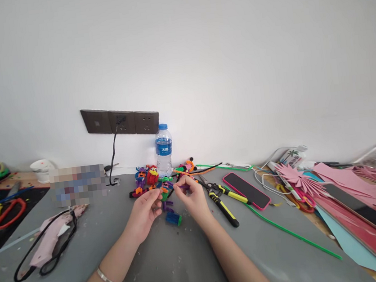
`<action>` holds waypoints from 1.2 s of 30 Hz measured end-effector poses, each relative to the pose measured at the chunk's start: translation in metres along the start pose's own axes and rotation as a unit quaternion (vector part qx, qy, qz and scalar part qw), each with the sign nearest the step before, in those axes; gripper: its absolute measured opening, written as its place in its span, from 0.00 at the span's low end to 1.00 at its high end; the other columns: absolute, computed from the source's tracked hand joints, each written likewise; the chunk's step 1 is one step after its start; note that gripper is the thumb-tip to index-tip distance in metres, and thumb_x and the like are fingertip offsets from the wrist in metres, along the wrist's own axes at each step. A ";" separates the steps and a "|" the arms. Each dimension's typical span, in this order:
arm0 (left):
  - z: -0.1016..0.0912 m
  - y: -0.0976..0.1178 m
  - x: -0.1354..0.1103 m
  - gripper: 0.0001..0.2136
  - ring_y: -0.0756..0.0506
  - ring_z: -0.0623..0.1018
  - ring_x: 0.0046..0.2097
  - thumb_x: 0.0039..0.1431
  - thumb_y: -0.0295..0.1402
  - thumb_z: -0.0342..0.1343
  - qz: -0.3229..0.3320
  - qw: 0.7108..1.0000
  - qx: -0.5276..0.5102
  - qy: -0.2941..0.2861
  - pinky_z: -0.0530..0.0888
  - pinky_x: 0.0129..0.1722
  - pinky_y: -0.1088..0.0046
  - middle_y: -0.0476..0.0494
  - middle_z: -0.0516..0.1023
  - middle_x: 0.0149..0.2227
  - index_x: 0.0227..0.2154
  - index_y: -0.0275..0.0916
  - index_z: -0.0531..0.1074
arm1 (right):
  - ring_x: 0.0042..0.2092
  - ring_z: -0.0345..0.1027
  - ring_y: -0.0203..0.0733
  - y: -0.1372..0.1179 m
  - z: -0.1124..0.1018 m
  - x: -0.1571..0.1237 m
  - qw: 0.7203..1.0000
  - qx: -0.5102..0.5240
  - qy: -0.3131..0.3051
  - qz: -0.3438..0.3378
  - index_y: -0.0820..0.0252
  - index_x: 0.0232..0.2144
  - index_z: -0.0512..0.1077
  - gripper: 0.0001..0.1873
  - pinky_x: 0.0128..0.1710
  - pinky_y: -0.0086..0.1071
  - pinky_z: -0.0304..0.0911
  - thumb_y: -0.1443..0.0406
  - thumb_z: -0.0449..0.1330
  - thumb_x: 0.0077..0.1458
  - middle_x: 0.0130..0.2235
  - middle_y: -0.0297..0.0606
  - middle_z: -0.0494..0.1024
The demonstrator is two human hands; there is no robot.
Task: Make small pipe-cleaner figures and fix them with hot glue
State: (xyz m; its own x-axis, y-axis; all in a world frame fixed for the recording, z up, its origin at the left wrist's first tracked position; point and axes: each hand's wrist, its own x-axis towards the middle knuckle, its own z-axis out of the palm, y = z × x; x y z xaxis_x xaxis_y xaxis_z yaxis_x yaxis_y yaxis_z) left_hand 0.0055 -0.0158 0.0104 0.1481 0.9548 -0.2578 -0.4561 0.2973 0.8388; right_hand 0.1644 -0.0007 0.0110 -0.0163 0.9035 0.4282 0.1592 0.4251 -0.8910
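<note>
My left hand [147, 207] is closed in a pinch, its fingertips beside a small orange bit that may belong to it or to the dolls behind. Across a narrow gap, my right hand [192, 198] also pinches, and what sits between its fingertips is too small to name. Just behind both hands are small fuzzy pipe-cleaner dolls, among them a red one [151, 175] and a purple-blue one [140, 176]. A green-and-purple figure [166, 184] is partly hidden by my fingers. Below the fingertips lies a blue fuzzy roll with a green end [173, 218].
Yellow-and-black pliers [223, 207] and a pink-cased phone [247, 190] lie to the right, near a green pipe cleaner [293, 232]. A water bottle [164, 152] stands by the wall. At left rests a corded pink glue gun [48, 240]; pink papers [344, 177] cover the right side.
</note>
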 end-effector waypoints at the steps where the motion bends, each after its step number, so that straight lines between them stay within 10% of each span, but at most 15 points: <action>1: 0.000 0.000 0.000 0.18 0.55 0.65 0.26 0.40 0.43 0.70 -0.008 1.000 -0.002 0.007 0.62 0.20 0.81 0.49 0.70 0.28 0.30 0.35 0.78 | 0.26 0.56 0.33 0.000 0.001 -0.001 0.998 -0.052 0.000 -0.036 0.59 0.25 0.64 0.09 0.26 0.27 0.55 0.64 0.57 0.55 0.25 0.31 0.64; 7: -0.001 -0.003 0.000 0.17 0.53 0.67 0.27 0.39 0.44 0.70 0.018 0.998 0.050 0.014 0.64 0.21 0.80 0.44 0.74 0.29 0.27 0.33 0.79 | 0.26 0.57 0.33 0.003 0.002 -0.005 0.970 -0.181 -0.102 -0.130 0.59 0.24 0.65 0.09 0.26 0.26 0.55 0.71 0.54 0.57 0.26 0.32 0.62; 36: -0.002 -0.003 0.002 0.16 0.55 0.62 0.24 0.37 0.42 0.71 -0.004 1.000 0.015 -0.003 0.60 0.19 0.82 0.51 0.66 0.21 0.23 0.34 0.78 | 0.31 0.65 0.37 -0.010 -0.011 0.000 0.976 -0.083 -0.169 -0.105 0.61 0.31 0.75 0.09 0.29 0.29 0.61 0.62 0.59 0.59 0.30 0.37 0.73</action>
State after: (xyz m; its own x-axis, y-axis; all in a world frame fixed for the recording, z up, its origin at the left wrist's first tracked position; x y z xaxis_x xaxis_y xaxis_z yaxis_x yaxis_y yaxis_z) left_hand 0.0056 -0.0146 0.0062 0.1563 0.9522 -0.2625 -0.4287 0.3048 0.8505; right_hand 0.1734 -0.0052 0.0216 -0.3866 0.7758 0.4986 0.2755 0.6131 -0.7404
